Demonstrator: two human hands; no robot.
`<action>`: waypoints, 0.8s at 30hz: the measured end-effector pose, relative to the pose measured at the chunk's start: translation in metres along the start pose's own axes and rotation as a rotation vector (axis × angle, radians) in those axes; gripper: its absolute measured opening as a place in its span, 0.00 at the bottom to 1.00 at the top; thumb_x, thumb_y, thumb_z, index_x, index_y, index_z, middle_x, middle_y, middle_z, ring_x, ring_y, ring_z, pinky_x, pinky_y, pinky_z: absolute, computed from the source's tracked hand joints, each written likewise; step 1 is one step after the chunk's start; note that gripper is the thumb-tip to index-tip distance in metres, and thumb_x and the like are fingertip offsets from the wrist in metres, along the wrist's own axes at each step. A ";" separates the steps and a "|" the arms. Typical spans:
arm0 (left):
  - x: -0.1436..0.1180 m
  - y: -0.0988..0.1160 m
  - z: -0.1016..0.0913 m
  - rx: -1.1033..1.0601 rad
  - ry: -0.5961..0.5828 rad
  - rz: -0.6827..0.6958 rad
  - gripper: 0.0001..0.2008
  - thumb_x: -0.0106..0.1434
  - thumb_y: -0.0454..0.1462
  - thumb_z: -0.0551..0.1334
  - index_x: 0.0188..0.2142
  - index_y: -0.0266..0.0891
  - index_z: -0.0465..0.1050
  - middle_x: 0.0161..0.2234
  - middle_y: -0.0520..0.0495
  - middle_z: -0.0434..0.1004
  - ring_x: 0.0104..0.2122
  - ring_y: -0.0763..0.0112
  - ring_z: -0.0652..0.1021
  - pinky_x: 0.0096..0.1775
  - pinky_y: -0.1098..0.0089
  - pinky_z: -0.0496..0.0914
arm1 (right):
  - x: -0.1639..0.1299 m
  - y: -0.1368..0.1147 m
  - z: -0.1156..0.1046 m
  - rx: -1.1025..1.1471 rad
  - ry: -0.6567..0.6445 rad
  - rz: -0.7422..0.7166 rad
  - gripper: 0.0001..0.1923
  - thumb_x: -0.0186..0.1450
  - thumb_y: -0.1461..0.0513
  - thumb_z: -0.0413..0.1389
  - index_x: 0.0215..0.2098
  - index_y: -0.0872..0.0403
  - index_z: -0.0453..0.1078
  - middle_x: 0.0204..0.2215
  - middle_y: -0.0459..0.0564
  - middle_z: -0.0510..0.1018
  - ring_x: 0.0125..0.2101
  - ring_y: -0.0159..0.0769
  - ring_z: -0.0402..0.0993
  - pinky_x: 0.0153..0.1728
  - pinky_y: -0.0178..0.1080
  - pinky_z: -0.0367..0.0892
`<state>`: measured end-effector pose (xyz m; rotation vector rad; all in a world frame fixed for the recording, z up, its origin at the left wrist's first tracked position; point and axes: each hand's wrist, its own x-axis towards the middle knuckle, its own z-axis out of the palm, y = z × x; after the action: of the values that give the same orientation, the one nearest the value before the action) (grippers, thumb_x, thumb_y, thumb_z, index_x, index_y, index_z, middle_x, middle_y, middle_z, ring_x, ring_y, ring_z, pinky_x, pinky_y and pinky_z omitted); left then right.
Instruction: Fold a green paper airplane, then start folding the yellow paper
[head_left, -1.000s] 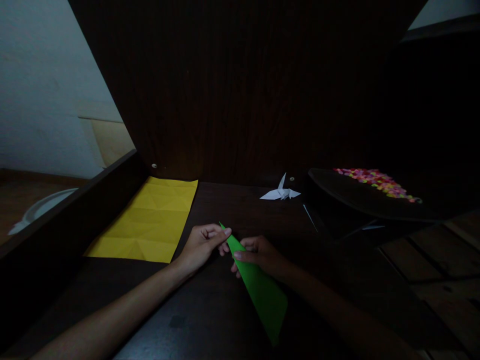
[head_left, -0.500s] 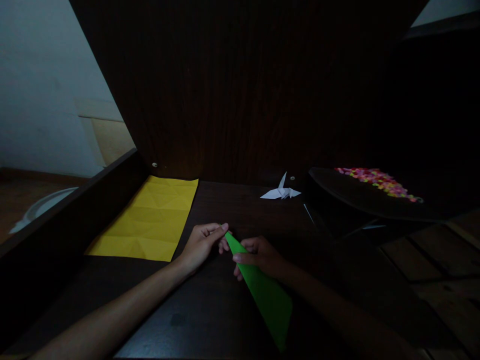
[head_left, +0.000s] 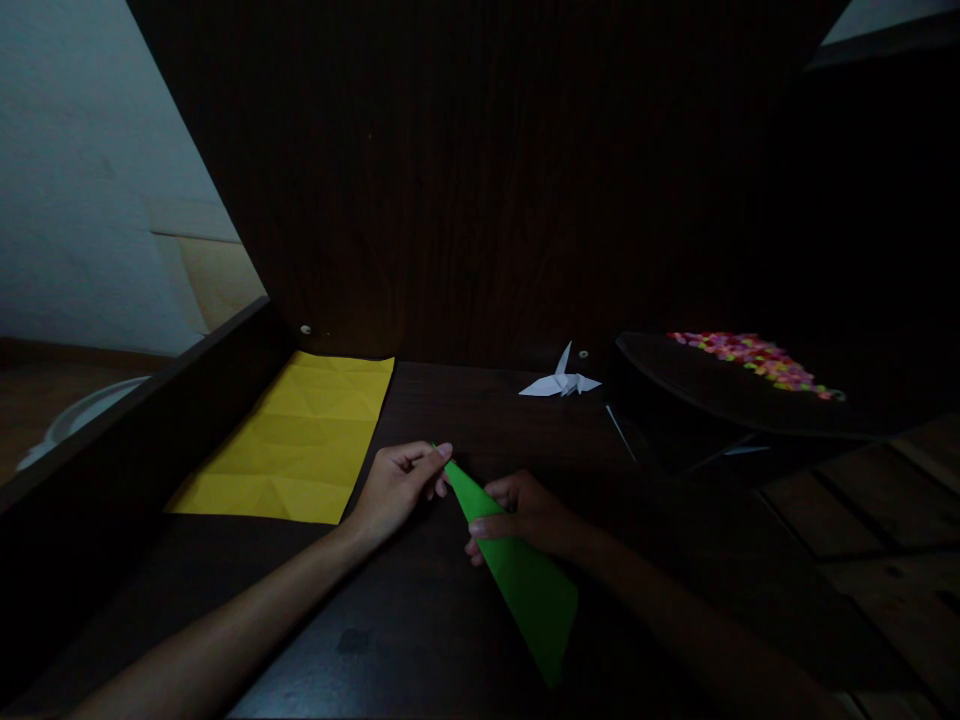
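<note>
I note L hand (head_left: 397,487) pinching the narrow tip of the folded green paper (head_left: 525,590) – fingers closed on it. R hand (head_left: 525,515) grips its mid-section, thumb on top. Paper sits low over dark table (head_left: 420,640), yellow sheet (head_left: 292,440) well left, white crane (head_left: 561,380) beyond.

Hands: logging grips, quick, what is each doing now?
Left hand: pinching the green paper at its tip.
Right hand: gripping the same paper mid-length.
</note>
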<state>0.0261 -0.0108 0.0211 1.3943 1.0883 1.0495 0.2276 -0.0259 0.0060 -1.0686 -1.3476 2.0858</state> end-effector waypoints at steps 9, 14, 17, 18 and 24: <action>-0.001 -0.005 0.002 -0.015 -0.188 -0.028 0.17 0.57 0.47 0.66 0.22 0.36 0.75 0.19 0.50 0.73 0.20 0.75 0.69 0.24 0.74 0.62 | 0.002 0.002 -0.002 0.015 0.037 -0.027 0.20 0.53 0.51 0.66 0.33 0.60 0.74 0.28 0.55 0.82 0.27 0.40 0.80 0.29 0.40 0.72; 0.001 -0.007 0.000 -0.007 -0.175 -0.045 0.17 0.57 0.46 0.67 0.21 0.36 0.74 0.18 0.51 0.72 0.20 0.75 0.69 0.23 0.75 0.61 | 0.003 0.002 -0.002 -0.111 0.144 -0.091 0.20 0.56 0.48 0.63 0.29 0.59 0.75 0.25 0.51 0.81 0.25 0.38 0.78 0.27 0.37 0.69; 0.001 -0.008 0.002 -0.039 -0.206 -0.063 0.17 0.56 0.47 0.67 0.22 0.36 0.74 0.18 0.52 0.71 0.20 0.75 0.68 0.24 0.75 0.61 | 0.002 0.003 -0.001 -0.118 0.141 -0.097 0.20 0.57 0.48 0.62 0.29 0.58 0.74 0.24 0.50 0.80 0.24 0.37 0.77 0.26 0.36 0.67; 0.000 -0.008 0.003 -0.059 -0.219 -0.070 0.16 0.55 0.47 0.67 0.22 0.36 0.74 0.18 0.52 0.71 0.20 0.75 0.68 0.24 0.75 0.62 | 0.002 0.003 0.000 -0.119 0.135 -0.097 0.20 0.57 0.48 0.62 0.29 0.58 0.74 0.24 0.49 0.80 0.24 0.37 0.76 0.25 0.36 0.66; 0.000 -0.013 0.005 -0.111 -0.288 -0.066 0.14 0.53 0.44 0.69 0.23 0.35 0.74 0.18 0.54 0.69 0.20 0.77 0.67 0.24 0.75 0.60 | 0.004 0.002 0.001 -0.210 0.203 -0.184 0.20 0.57 0.47 0.60 0.24 0.56 0.73 0.17 0.43 0.72 0.19 0.29 0.66 0.21 0.32 0.58</action>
<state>0.0298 -0.0108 0.0081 1.3615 0.8467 0.8189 0.2244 -0.0245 0.0027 -1.1571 -1.5229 1.6850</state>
